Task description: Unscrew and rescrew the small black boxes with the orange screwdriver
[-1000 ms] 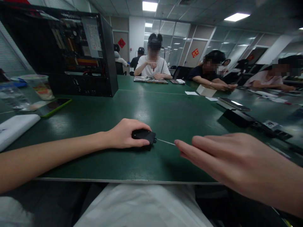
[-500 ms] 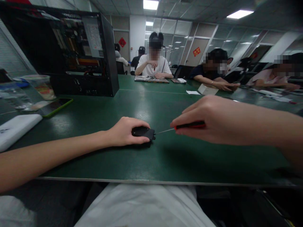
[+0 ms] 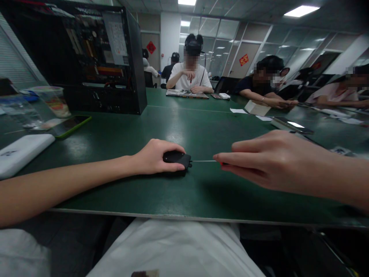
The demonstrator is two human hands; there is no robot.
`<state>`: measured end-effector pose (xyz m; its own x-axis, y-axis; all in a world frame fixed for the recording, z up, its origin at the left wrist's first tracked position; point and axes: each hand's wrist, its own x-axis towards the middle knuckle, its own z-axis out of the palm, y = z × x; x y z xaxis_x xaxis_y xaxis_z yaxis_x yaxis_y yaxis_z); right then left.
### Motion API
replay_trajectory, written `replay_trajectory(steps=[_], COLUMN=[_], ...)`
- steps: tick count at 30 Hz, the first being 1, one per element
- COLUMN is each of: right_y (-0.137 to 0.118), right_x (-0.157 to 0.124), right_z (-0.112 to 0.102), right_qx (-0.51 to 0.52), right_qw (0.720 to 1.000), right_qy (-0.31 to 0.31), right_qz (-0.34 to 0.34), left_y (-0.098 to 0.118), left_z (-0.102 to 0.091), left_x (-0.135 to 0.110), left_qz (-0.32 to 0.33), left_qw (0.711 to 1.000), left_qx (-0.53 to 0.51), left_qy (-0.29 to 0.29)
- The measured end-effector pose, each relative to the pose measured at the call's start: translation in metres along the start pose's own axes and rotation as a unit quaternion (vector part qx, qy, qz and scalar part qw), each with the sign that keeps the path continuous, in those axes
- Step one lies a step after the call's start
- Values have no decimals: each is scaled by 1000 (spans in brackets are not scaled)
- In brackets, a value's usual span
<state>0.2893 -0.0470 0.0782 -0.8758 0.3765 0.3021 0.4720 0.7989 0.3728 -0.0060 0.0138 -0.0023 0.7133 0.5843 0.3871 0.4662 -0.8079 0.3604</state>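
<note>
Right hand [image 3: 268, 163] lowered since earlier, gripping screwdriver [image 3: 205, 161] now level, tip at black device [image 3: 176, 157], left hand [image 3: 155, 157] still clasping it on surface [image 3: 201, 130]

One screwdriver [image 3: 203, 161], perhaps two phones [image 3: 70, 125].

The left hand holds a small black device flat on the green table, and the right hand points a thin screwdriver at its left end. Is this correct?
Not quite. In the head view the thin red-handled screwdriver in the right hand meets the small black device at its right end. The left hand does hold it on the green table.
</note>
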Motion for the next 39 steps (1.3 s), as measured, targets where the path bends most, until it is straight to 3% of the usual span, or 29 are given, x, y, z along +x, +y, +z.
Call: replay_trajectory(steps=[3,8,13,19,22,31,39], right_y=[-9,-9,-8,-11,-4,45,51], right_x=[-15,-25,-31,-30,-29,-4,-13], right_z=[27,51,52,79,78,40,60], right_qx=[-39,-82,-20,92,104,179,242], right_qw=[997,991,995,995,994,981,967], right_qy=[23,61,66,32,15,-26,31], right_qz=[-66,-84,-68,-23,-24,-77,-67], left_y=[0,4,5,4,2,4,1], left_z=[0,2,4,4,5,4,4], left_x=[0,0,1,1,0,1,1], left_qz=[2,-3,7,11,16,51,53], left_qw=[1000,1000,1000,1000,999,993,991], left_qx=[-3,-9,-19,-27,-41,-84,-95], left_qy=[-5,-1,4,12,22,64,73])
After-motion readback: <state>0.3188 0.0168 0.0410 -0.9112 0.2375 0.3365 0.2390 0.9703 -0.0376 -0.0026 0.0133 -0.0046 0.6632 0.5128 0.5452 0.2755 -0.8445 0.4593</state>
